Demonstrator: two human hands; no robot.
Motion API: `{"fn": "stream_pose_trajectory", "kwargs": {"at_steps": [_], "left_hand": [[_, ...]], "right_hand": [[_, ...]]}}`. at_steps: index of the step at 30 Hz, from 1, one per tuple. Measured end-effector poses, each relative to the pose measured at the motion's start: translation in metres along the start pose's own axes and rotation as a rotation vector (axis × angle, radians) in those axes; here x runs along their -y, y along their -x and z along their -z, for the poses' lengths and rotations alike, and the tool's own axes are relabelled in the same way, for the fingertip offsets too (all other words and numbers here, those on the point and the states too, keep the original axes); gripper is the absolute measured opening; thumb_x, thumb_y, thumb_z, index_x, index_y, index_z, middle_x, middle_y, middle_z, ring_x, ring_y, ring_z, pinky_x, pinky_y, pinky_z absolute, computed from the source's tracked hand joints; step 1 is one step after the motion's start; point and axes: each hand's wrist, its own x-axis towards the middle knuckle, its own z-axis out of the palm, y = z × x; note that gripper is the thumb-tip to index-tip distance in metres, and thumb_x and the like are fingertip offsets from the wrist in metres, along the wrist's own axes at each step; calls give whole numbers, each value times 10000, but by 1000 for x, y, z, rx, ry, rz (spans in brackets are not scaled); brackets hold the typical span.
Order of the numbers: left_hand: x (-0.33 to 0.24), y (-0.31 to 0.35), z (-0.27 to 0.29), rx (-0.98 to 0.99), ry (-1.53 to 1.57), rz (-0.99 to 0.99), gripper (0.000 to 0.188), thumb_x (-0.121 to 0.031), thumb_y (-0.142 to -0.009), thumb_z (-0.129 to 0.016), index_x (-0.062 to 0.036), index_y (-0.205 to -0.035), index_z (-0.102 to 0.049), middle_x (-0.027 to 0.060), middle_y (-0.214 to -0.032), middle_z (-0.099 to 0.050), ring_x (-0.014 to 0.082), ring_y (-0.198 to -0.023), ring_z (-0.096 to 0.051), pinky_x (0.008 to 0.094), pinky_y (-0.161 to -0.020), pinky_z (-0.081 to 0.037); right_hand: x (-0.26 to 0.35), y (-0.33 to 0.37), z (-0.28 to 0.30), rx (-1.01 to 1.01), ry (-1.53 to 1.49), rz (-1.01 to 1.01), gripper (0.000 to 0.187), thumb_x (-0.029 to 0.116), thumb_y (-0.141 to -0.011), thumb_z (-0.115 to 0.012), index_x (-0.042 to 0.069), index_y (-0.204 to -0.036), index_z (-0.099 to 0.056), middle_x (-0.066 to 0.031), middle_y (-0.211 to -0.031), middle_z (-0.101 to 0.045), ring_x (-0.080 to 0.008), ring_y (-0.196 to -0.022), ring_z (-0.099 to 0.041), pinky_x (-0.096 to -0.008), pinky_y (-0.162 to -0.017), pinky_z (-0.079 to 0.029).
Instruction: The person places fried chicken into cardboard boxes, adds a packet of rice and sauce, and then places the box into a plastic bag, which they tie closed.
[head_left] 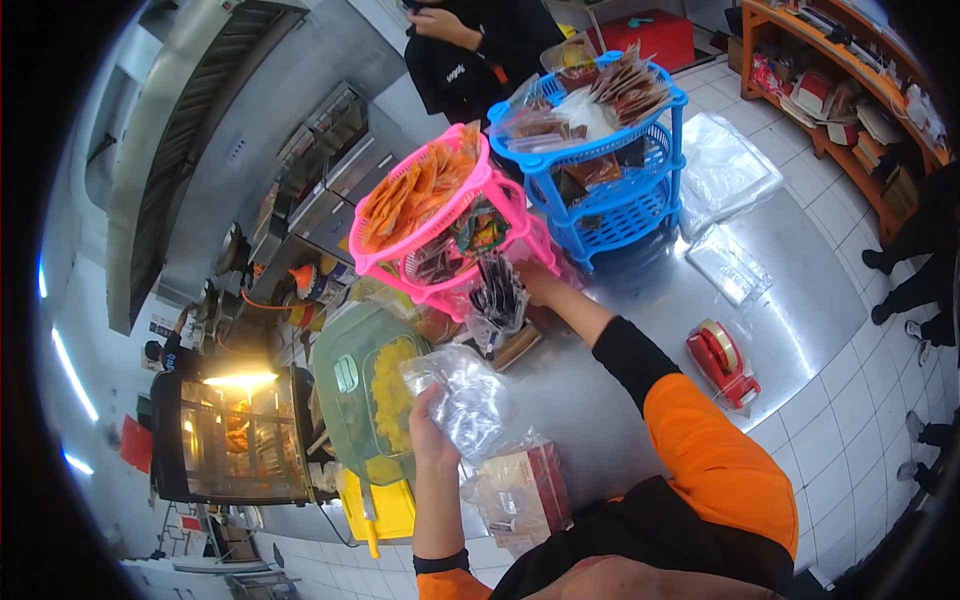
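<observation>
My left hand (431, 432) grips a clear plastic bag (462, 398) in front of a green lidded tub (330, 385) with yellow food inside. My right hand (537, 284) reaches to the foot of a pink tiered rack (512, 198), beside a bundle of dark packets (498, 296). Its fingers are mostly hidden there, so I cannot see whether they hold anything. Orange sachets (420, 190) fill the rack's top basket, with more packets on the tier below. Close to my body lies a red and white box (545, 480), partly covered by clear plastic.
A blue tiered rack (560, 160) holding brown packets stands right of the pink one. Farther right are stacked clear bags (730, 170) and a red tape dispenser (722, 365). A knife (368, 505) rests by a yellow board (390, 508). A lit food warmer (240, 435) stands left. Someone in black (470, 60) is opposite.
</observation>
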Motion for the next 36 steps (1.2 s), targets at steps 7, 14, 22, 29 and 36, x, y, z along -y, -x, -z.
{"fn": "stream_pose_trajectory", "kwargs": {"at_steps": [7,14,22,29,36], "left_hand": [[27,-13,-61,110,-101,-21,286,-170,-872,-544,-16,-1112,-528,106,-1036,-620,248,-971,-599,401,-876,-466],[80,-30,-131,292,-161,-154,171,-163,-929,-501,-78,-1075,-474,52,-1016,-564,182,-964,-554,335,-879,-432],[72,7,-121,800,-811,-367,328,-68,-872,-558,-78,-1170,-422,83,-1249,-370,206,-1207,-384,377,-1036,-333],[31,59,-55,890,-1170,-385,317,-85,-854,-612,-103,-1154,-511,108,-1272,-375,246,-1252,-353,395,-1040,-328],[18,94,25,368,-1833,-808,320,-164,-815,-650,-124,-1119,-558,131,-1256,-451,310,-1233,-375,428,-1051,-249]], "right_hand": [[19,96,27,-623,-713,-74,395,132,-760,-601,48,-1145,-562,-172,-1161,-543,-304,-1153,-472,-394,-880,-441],[79,179,63,-1086,-407,212,443,22,-775,-593,42,-1208,-506,-157,-1250,-499,-299,-1128,-525,-366,-933,-426],[-35,123,28,-1341,-1971,-558,497,132,-913,-464,112,-1366,-259,-154,-1210,-489,-287,-969,-594,-364,-592,-565],[-107,95,60,-1336,-1679,-937,608,41,-875,-420,170,-1390,-124,-220,-1079,-515,-248,-621,-611,-358,-463,-539],[-31,126,54,-1276,-1329,-925,716,-42,-859,-372,257,-1411,-26,-251,-1089,-491,-222,-535,-575,-326,-427,-523]]}}
